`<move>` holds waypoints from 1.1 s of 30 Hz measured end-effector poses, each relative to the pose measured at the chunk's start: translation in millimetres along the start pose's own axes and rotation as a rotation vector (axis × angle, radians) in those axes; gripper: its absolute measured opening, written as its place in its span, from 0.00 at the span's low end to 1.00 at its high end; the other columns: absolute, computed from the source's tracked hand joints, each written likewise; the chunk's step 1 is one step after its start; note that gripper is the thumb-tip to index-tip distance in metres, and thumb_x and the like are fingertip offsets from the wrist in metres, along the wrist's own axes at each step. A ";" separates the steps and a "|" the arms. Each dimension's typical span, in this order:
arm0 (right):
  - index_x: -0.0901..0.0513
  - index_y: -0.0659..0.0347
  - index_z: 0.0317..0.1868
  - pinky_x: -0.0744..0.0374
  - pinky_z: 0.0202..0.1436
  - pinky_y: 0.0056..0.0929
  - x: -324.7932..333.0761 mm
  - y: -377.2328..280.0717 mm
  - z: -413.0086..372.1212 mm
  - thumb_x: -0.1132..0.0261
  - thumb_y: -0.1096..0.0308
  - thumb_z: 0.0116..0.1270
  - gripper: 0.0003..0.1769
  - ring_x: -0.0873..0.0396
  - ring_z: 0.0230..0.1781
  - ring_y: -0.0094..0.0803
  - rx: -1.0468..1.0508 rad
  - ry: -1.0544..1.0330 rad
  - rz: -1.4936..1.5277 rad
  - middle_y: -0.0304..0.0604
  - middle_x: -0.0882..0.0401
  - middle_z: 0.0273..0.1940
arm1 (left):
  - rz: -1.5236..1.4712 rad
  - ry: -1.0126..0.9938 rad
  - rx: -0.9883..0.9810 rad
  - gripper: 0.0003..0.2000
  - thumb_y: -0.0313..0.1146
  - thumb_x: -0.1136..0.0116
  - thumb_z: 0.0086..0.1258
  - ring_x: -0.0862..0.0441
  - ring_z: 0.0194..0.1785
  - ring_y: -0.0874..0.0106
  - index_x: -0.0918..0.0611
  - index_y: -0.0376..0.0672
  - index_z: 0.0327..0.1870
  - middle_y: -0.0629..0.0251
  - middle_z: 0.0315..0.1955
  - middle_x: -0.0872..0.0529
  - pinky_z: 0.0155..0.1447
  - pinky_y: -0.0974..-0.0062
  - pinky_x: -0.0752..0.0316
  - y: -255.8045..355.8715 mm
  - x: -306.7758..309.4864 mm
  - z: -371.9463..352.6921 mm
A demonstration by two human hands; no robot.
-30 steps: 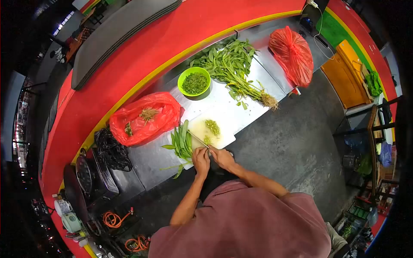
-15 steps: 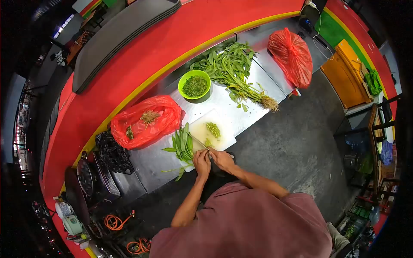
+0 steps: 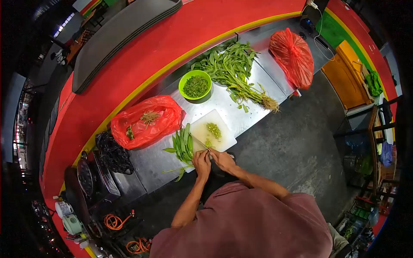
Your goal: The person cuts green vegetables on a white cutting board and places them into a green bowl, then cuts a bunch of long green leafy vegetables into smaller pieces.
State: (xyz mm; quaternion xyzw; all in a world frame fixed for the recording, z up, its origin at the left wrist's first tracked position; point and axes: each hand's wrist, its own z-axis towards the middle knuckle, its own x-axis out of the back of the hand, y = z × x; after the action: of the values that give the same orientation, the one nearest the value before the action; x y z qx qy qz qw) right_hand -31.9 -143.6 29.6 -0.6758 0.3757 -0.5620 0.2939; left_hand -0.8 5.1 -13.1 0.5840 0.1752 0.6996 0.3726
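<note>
My right hand (image 3: 223, 161) is closed round the handle of a knife (image 3: 199, 141), whose blade points up and left across the white cutting board (image 3: 228, 129). Curled beside it at the board's near edge, my left hand (image 3: 201, 162) presses on the cut end of leafy green stalks (image 3: 184, 144). Their leaves lie to the left, partly off the board. Chopped green stem pieces (image 3: 213, 130) sit in a small heap on the board, with a smaller heap close to the blade. A lime-green bowl (image 3: 209, 89) of finely chopped greens stands behind the board.
A bunch of rooted leafy greens (image 3: 232, 71) lies at the back of the steel counter (image 3: 159, 167). An open red plastic bag (image 3: 165, 109) with root trimmings is at left, beside a black bag (image 3: 114, 152). A tied red bag (image 3: 292, 58) sits far right.
The knife blade has shifted very slightly near the stalks. Both hands stay in almost the same place, and the view has moved a touch.
</note>
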 end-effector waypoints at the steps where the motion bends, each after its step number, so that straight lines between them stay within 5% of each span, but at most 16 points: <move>1: 0.24 0.55 0.73 0.22 0.33 0.50 8.9 -8.2 -2.8 0.50 0.53 0.85 0.26 0.19 0.22 0.53 -0.094 -0.094 0.052 0.58 0.20 0.23 | -0.029 -0.006 0.029 0.09 0.26 0.36 0.69 0.18 0.48 0.54 0.11 0.41 0.47 0.58 0.42 0.15 0.55 0.56 0.29 0.1 0.8 1.5; 5: 0.24 0.56 0.73 0.22 0.34 0.51 4.6 4.1 -6.6 0.51 0.53 0.85 0.26 0.18 0.24 0.54 0.004 -0.021 0.021 0.59 0.20 0.23 | -0.013 -0.015 0.028 0.08 0.27 0.36 0.69 0.17 0.47 0.54 0.11 0.39 0.46 0.56 0.41 0.14 0.55 0.59 0.27 6.6 4.9 3.7; 8: 0.24 0.55 0.73 0.23 0.33 0.52 8.9 -6.5 -0.2 0.49 0.54 0.85 0.25 0.18 0.25 0.56 -0.115 -0.111 0.077 0.60 0.19 0.24 | -0.009 -0.035 0.014 0.09 0.25 0.37 0.69 0.18 0.49 0.53 0.12 0.41 0.48 0.58 0.43 0.14 0.55 0.56 0.29 7.1 6.2 4.1; 14: 0.23 0.55 0.73 0.23 0.32 0.51 -26.1 27.5 9.8 0.48 0.57 0.84 0.24 0.19 0.24 0.57 0.128 0.103 0.002 0.61 0.19 0.26 | 0.031 -0.050 0.032 0.09 0.26 0.37 0.70 0.18 0.50 0.54 0.13 0.41 0.49 0.59 0.43 0.14 0.57 0.57 0.30 -0.7 1.5 3.5; 16: 0.23 0.55 0.72 0.23 0.32 0.50 -3.8 10.7 -1.4 0.48 0.56 0.84 0.24 0.19 0.23 0.56 -0.054 -0.059 0.044 0.60 0.19 0.25 | -0.021 -0.034 0.035 0.09 0.26 0.37 0.70 0.19 0.51 0.55 0.13 0.41 0.48 0.59 0.43 0.14 0.57 0.57 0.30 -1.6 -0.2 5.3; 21: 0.23 0.57 0.71 0.23 0.32 0.50 -1.9 10.8 0.8 0.47 0.56 0.84 0.24 0.19 0.22 0.53 -0.035 -0.044 0.039 0.59 0.20 0.23 | 0.040 -0.027 0.006 0.09 0.27 0.36 0.70 0.19 0.51 0.55 0.12 0.42 0.49 0.60 0.43 0.15 0.57 0.57 0.30 4.0 2.3 2.0; 24: 0.22 0.52 0.71 0.20 0.46 0.58 -4.0 6.4 8.6 0.50 0.52 0.84 0.24 0.17 0.39 0.67 -0.053 -0.054 0.065 0.67 0.15 0.38 | 0.046 -0.080 0.023 0.10 0.28 0.37 0.71 0.20 0.53 0.54 0.12 0.39 0.51 0.58 0.46 0.15 0.59 0.58 0.31 6.3 4.9 0.7; 28: 0.24 0.48 0.72 0.20 0.45 0.59 -3.4 7.5 3.7 0.49 0.52 0.84 0.24 0.16 0.38 0.67 -0.069 -0.070 0.085 0.67 0.15 0.38 | 0.047 -0.055 0.018 0.09 0.28 0.38 0.71 0.19 0.52 0.54 0.12 0.41 0.49 0.59 0.45 0.14 0.57 0.57 0.30 -0.2 2.3 1.0; 31: 0.24 0.56 0.72 0.22 0.36 0.55 2.1 10.6 -3.1 0.46 0.57 0.83 0.23 0.17 0.29 0.61 -0.045 -0.074 0.035 0.65 0.18 0.30 | 0.009 -0.055 0.035 0.09 0.28 0.38 0.71 0.19 0.52 0.54 0.13 0.42 0.49 0.59 0.46 0.14 0.58 0.57 0.31 1.6 0.9 3.1; 33: 0.25 0.46 0.73 0.19 0.42 0.60 -0.1 13.8 -2.5 0.49 0.52 0.84 0.24 0.16 0.36 0.67 -0.064 -0.089 -0.024 0.67 0.15 0.36 | 0.056 -0.079 0.066 0.10 0.31 0.39 0.73 0.20 0.54 0.54 0.12 0.40 0.50 0.57 0.47 0.15 0.59 0.58 0.31 5.0 2.1 2.2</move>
State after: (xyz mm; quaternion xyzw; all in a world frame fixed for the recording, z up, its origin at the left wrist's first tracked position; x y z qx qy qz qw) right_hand -36.7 -151.0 18.7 -0.7136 0.3719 -0.5223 0.2820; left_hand -0.4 2.9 -7.7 0.6278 0.1672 0.6800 0.3400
